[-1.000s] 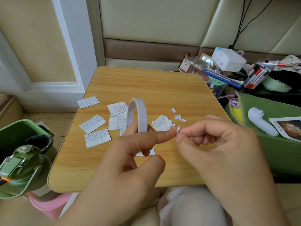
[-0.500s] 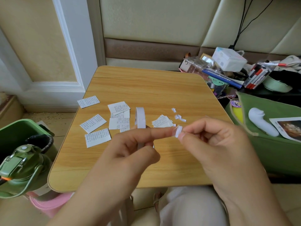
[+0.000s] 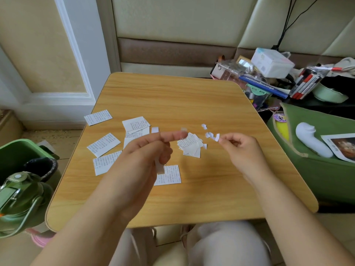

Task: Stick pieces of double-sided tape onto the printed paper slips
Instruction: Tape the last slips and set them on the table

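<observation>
Above the table (image 3: pixel 172 96), the left hand (image 3: pixel 146 150) grips the tape roll (image 3: pixel 159 167), forefinger outstretched with a small tape bit (image 3: pixel 184 129) on its tip. The right hand (image 3: pixel 238 148) pinches a white scrap (image 3: pixel 217 137). Slips (image 3: pixel 103 144) lie on the table left of a stacked pile (image 3: pixel 190 145).

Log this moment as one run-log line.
left hand: grips white tape roll, tape piece on index fingertip | right hand: pinches small white backing scrap | printed paper slips on wooden table
</observation>
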